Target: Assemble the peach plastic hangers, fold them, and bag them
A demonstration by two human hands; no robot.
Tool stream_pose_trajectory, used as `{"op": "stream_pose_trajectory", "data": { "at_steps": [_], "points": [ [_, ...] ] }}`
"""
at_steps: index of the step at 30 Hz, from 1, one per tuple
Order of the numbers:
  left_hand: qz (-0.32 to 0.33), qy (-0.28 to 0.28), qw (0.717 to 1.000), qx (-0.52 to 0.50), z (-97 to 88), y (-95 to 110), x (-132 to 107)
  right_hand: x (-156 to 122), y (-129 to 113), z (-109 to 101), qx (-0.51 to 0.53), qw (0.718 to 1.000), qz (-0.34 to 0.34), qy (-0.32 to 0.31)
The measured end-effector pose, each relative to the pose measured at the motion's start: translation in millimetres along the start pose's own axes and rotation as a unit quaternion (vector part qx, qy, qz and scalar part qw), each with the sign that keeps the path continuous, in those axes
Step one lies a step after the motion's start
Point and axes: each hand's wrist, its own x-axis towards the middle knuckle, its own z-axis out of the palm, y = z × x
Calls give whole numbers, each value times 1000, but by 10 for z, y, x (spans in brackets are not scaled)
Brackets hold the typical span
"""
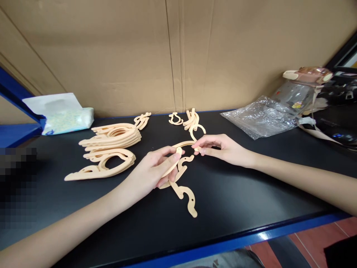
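Note:
Near the middle of the table, my left hand (160, 165) grips a beige plastic hanger arm (179, 150), its rounded end showing past the thumb. Thumb and fingertips of my right hand (216, 147) are closed on a small beige hanger piece (196, 149), a short gap to the right of it. Behind both hands runs a curved beige strip (184, 143); whether either hand touches it I cannot tell. Below my left hand lie loose beige parts, among them a hanger hook (192, 203) and another hook (185, 160). My left fingers partly cover these parts.
Several folded beige hangers (119, 136) are stacked at left, with more hanger parts (192, 119) along the back. A tissue pack (68, 119) stands back left. A clear plastic bag (256, 117), a bottle (295, 93) and a black bag (331, 119) occupy the right.

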Motion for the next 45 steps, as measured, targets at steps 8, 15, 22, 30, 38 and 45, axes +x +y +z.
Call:
{"op": "stream_pose_trajectory", "data": {
  "at_steps": [8,15,22,30,38,45],
  "points": [
    [85,76,939,326,25,-13,-46,-1,-13,16,-22,1000,-11,-12],
    [114,74,912,386,18,-26,-21,-6,-6,10,-49,999,-17,-7],
    [123,43,936,326,24,-6,-14,-21,-35,39,-62,997,-34,-9],
    [136,33,923,358,11,-52,2,-38,-50,62,-39,997,-64,0],
    [128,36,929,345,13,-28,3,-35,-30,54,-143,985,-90,-15],
    [92,39,950,295,15,18,-2,-100,-68,135,-379,898,-217,-46]
  ]
}}
